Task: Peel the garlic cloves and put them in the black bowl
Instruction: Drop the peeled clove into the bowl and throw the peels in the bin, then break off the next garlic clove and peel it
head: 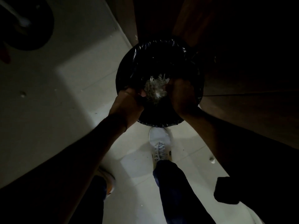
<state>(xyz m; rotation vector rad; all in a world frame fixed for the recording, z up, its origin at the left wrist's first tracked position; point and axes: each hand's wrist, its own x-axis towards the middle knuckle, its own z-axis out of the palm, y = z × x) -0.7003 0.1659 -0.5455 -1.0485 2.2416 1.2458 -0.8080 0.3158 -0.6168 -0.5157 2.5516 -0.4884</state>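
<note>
Garlic skins (156, 89): pale, papery clump, wisps sticking up, pressed between the two hands directly above the mouth of the bin (121, 73).

Left hand (129, 101): over the bin's near-left rim, fingers curled into a loose fist, fingertips against the clump's left side.

Right hand (179, 96): over the bin's near-right part, fingers curled round the clump's right side; exact finger placement lost in the dim light.

Black liner (161, 46): glossy, crinkled, folded over the bin's rim all round.

White shoe (159, 141): laced, toe touching the bin's near edge.

Second shoe (109, 181): well behind the bin to the left, mostly hidden by the forearm.

Pale tiled floor (64, 94): under and left of the bin.

Dark wooden panel (242, 102): just right of the bin.
</note>
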